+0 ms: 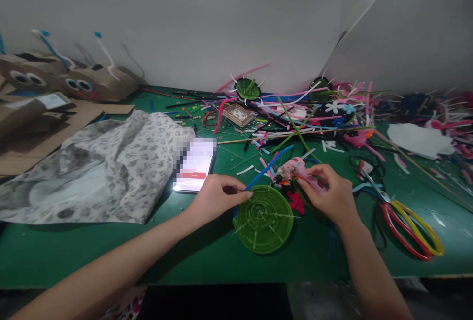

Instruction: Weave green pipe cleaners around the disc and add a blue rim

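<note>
My left hand [221, 196] is closed, thumb and fingers pinching a blue pipe cleaner [269, 165] at the upper left edge of a green coiled disc [264, 219]. Clear thin strips radiate across the disc's coils. My right hand [330, 194] is closed, its fingertips on a pink object [291, 170] with small beads or bits on it; its exact kind is unclear. Beside the disc lies a dark pink flower shape [296, 203]. Scissors [406, 226] with red and yellow handles rest right of my right hand.
A lit phone [195, 165] lies left of the disc, next to a patterned cloth [148, 152]. Brown paper puppets with eyes [92, 83] stand at the back left. Pipe cleaners [295, 113] and scraps clutter the back, near a white sheet [419, 140].
</note>
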Demonstrator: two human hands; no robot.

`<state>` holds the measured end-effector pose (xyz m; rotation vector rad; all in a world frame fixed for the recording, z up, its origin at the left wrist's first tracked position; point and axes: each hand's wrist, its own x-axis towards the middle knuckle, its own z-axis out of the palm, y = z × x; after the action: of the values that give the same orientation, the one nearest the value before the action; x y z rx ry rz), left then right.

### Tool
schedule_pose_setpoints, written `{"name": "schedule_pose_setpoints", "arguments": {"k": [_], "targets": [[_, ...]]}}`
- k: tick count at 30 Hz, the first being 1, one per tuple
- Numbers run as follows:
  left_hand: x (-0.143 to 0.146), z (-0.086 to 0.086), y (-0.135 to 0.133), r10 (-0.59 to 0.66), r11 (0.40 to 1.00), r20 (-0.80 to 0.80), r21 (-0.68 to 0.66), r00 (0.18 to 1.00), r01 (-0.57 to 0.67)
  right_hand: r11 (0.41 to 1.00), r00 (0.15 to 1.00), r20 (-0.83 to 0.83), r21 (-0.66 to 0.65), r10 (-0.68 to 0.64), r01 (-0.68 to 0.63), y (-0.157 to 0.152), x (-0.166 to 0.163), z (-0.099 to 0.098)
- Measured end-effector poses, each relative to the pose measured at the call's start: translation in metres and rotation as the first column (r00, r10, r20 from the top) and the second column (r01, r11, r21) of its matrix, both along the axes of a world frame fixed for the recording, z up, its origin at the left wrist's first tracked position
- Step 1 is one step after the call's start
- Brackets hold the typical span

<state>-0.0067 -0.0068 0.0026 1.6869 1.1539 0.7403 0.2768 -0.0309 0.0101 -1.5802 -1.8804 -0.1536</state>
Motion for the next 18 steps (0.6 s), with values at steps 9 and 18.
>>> {"name": "schedule_pose_setpoints", "arguments": {"k": [9, 18], "targets": [[0.0002, 0.0002, 0.0002, 0.000, 1.000, 0.008, -0.005, 1.000, 0.000, 1.000, 1.000, 0.026, 0.013, -0.002, 0.001, 0.0010, -0.0001, -0.0019], [0.0005, 0.0007, 0.0001, -0.008, 1.000, 0.007, 0.015, 1.000, 0.008, 0.993, 0.958, 0.262, 0.022, -0.121, 0.120, 0.0035, 0.0014, -0.0020]]}}
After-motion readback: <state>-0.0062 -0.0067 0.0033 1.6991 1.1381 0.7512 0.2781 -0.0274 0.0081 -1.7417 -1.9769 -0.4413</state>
